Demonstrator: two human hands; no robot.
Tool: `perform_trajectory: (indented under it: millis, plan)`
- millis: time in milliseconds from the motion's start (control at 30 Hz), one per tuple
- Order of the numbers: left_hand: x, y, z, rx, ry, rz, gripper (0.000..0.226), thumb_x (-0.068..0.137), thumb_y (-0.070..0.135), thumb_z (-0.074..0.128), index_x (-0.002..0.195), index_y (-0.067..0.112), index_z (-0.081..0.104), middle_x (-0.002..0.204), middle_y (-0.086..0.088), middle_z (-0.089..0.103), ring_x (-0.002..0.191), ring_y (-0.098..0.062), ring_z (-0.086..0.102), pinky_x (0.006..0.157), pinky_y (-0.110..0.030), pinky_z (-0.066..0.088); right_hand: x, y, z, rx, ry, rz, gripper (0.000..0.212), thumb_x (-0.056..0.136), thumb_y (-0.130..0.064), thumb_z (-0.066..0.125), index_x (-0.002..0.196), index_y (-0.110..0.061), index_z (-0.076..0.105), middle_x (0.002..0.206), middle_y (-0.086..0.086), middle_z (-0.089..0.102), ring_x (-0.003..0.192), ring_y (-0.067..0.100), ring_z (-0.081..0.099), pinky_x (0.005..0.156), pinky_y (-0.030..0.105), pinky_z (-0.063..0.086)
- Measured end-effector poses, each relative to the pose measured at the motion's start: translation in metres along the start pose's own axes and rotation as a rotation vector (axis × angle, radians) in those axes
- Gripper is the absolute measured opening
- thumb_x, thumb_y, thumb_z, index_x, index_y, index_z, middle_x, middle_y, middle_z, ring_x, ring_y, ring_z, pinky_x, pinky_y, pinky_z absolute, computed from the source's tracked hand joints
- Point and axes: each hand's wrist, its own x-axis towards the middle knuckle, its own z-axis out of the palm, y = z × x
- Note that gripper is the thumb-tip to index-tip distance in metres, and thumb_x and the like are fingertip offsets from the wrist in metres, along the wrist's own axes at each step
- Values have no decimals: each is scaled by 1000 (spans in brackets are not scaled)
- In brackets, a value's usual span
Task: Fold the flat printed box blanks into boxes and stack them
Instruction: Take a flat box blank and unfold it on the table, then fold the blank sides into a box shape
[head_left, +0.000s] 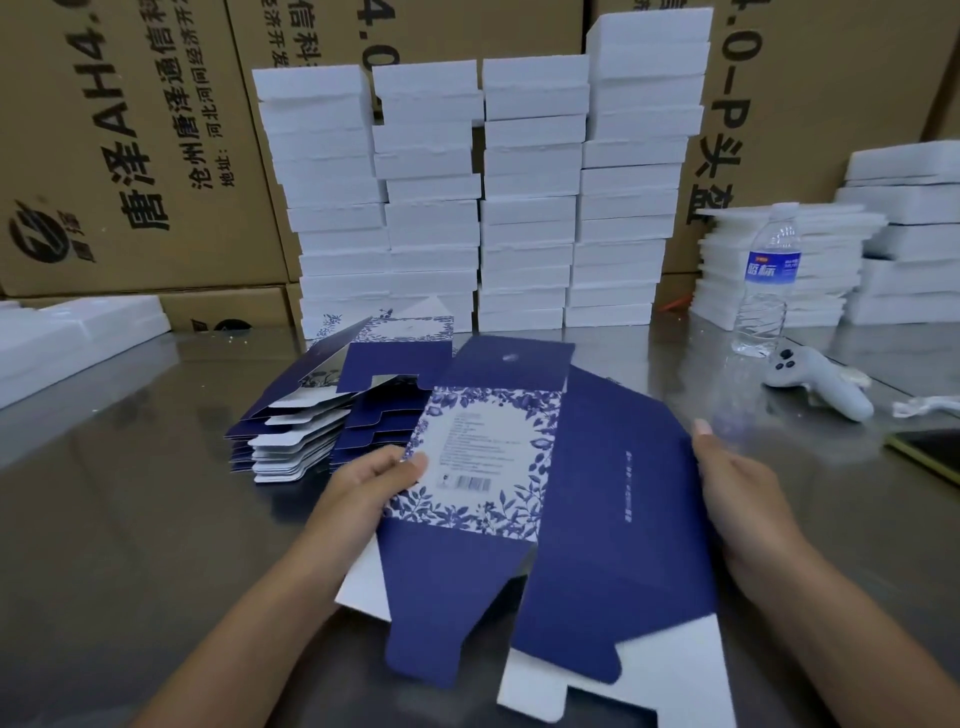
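Observation:
A dark blue box blank (587, 499) with a white floral panel and barcode is held above the steel table, partly opened into a tube, its bottom flaps hanging toward me. My left hand (374, 483) pinches its left edge by the floral panel. My right hand (737, 488) presses flat against its right blue side. A pile of flat blue blanks (332, 415) lies on the table just beyond my left hand. Against the back stand several tall stacks of white boxes (483, 208).
Brown shipping cartons (130, 156) wall off the back. White foam pieces (779, 270) pile up at right and another lies at far left (62, 338). A water bottle (766, 280), a grey controller (821, 382) and a phone (930, 452) sit on the table's right side.

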Motion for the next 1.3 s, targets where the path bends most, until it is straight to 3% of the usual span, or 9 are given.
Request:
perform_trajectory:
  millis: [133,333,467,600,767,900,1000,1167,1300]
  plan:
    - [2,3,-2,-173,101,30,17,79,27,64,85,15,75,94,-11,74,77,-22,72,63,-29,59,-6,0,6,-129,-124,-165,25,90,-38,56,110,-24,54,90,-7,67,73,7,65,62,25,47]
    - [8,-3,3,-353,-89,-53,36,82,42,51,98,23,76,110,-4,71,95,-21,70,77,-39,54,-15,9,13,-300,-485,-318,54,61,-66,58,111,-48,49,116,-27,57,100,-9,59,76,10,48]
    - [7,-12,5,-123,-261,78,45,88,28,47,132,30,55,98,7,69,70,-5,64,66,-18,51,-18,11,13,-228,-681,-288,83,53,-74,70,123,-38,44,128,-14,56,110,-6,57,83,11,47]
    - [7,-18,7,16,-278,100,50,90,17,50,137,34,47,128,7,62,110,-12,63,86,-22,51,-23,8,14,-216,-764,-268,129,43,-57,86,144,-48,6,143,-22,34,120,0,51,89,17,47]
    - [3,-18,12,399,-45,251,43,95,-1,49,119,34,54,112,12,66,107,3,59,84,-6,42,-35,3,18,-274,-651,-332,122,50,-50,81,125,-72,-12,141,-40,14,116,-20,39,74,2,43]
    - [0,-21,9,511,-90,263,49,90,-9,51,120,30,53,110,17,67,106,8,58,85,-4,41,-37,3,20,-301,-542,-484,96,59,-55,70,133,-63,10,123,-49,34,114,-15,45,83,13,45]
    - [-1,-21,9,485,-169,276,62,85,-9,60,130,30,45,117,23,64,113,10,54,88,-5,41,-35,4,21,-248,-527,-517,63,70,-48,66,128,-49,39,126,-36,49,117,-9,49,90,26,47]
    - [-2,-20,9,472,-171,281,60,77,2,74,124,32,50,111,25,65,105,9,58,79,-2,41,-35,5,21,-223,-588,-490,53,80,-54,51,129,-32,54,122,-20,61,116,-1,54,82,17,47]
    - [0,-18,8,497,-50,257,32,76,21,77,102,28,58,95,25,68,91,4,62,75,-8,45,-40,3,22,-239,-621,-489,38,85,-56,41,105,-40,69,106,-22,68,103,-4,60,85,14,45]
